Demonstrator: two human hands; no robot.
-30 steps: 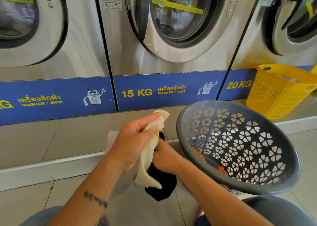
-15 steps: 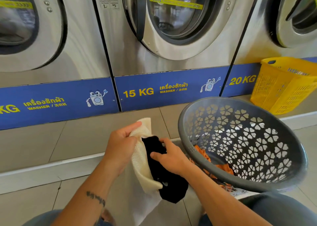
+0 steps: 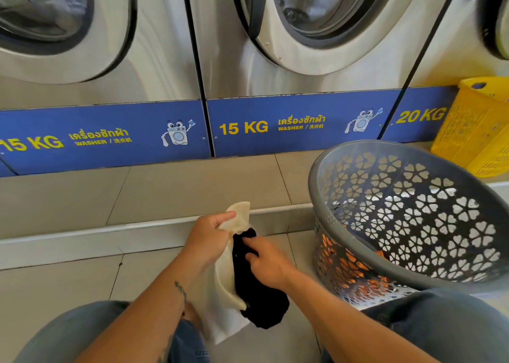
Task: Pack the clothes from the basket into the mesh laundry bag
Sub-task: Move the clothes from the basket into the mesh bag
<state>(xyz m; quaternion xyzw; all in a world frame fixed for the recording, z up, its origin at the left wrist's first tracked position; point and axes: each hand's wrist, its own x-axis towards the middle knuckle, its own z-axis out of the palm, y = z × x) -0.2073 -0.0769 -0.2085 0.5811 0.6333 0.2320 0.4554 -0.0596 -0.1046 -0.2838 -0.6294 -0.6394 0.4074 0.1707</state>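
My left hand point(image 3: 208, 237) grips the upper edge of a cream mesh laundry bag point(image 3: 226, 282) and holds its mouth apart low over the floor. A black garment point(image 3: 259, 293) sits partly inside that mouth, its lower end hanging out. My right hand point(image 3: 268, 260) presses on the black garment with fingers curled around it. To the right, a grey basket point(image 3: 454, 282) with flower-shaped holes tilts toward me. Orange clothes point(image 3: 355, 263) lie at its bottom, partly hidden by the basket wall.
A row of steel front-loading washers point(image 3: 303, 45) with blue base panels stands on a raised tiled step point(image 3: 192, 186) ahead. A yellow basket point(image 3: 479, 128) sits on that step at far right. My knees in jeans point(image 3: 440, 321) frame the tiled floor below.
Both hands and the bag have dropped lower. My right hand has come out from behind the bag and now pushes the black garment at the bag's mouth. The view has tilted down.
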